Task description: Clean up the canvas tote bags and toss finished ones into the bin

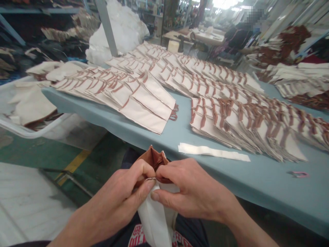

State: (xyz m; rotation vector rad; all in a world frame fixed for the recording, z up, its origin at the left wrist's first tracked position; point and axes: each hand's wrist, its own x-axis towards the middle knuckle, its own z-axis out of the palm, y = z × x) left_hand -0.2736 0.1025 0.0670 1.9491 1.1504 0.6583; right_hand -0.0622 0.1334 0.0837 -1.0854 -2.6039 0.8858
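Observation:
A white fabric bag [155, 219] with a brown lining hangs between my hands, just in front of the table's near edge. My left hand [120, 192] pinches its top rim, thumb on the white outside. Close beside it, my right hand [190, 190] grips the same rim, fingers over the brown inside and thumb against the white cloth. The brown lining gapes open beyond my fingers. Part of the rim is hidden under both hands.
On the blue-covered table [138, 139] lie overlapping rows of similar white and brown bags [146, 103]. Nearer me are a white strip [213, 152] and small pink-handled snips [299, 174]. A white bin [25, 132] with fabric pieces stands left. A person [238, 36] is at the back.

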